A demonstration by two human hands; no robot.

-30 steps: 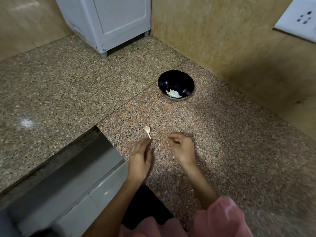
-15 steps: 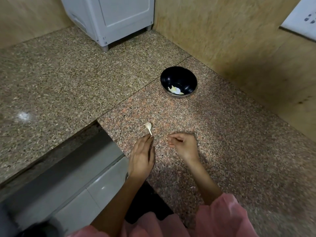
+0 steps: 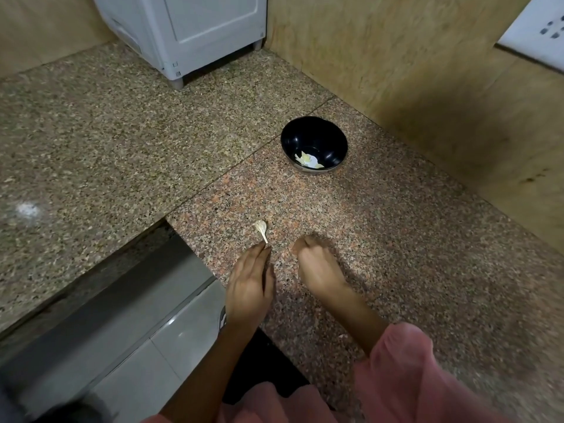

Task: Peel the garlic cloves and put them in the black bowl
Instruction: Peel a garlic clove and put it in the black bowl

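Note:
The black bowl [image 3: 337, 138] stands on the granite counter [image 3: 396, 239] near the back wall, with a few pale garlic pieces [image 3: 309, 160] lying in its bottom. A dry, pale garlic stem piece [image 3: 261, 228] lies on the counter in front of me. My left hand [image 3: 250, 285] lies flat with its fingers straight, and its fingertips touch the thin end of that piece. My right hand [image 3: 317, 270] rests beside it on the counter with fingers curled under. Nothing shows in its grip, and the inside of the curl is hidden.
A white appliance [image 3: 195, 29] stands at the back left. Wood-look walls [image 3: 427, 71] close off the corner behind and to the right of the bowl. The counter edge drops to a grey drawer front [image 3: 146, 325] at my left.
My right hand's fingers have curled further under. My left hand stays with its fingertips at the stem piece. The view has shifted slightly.

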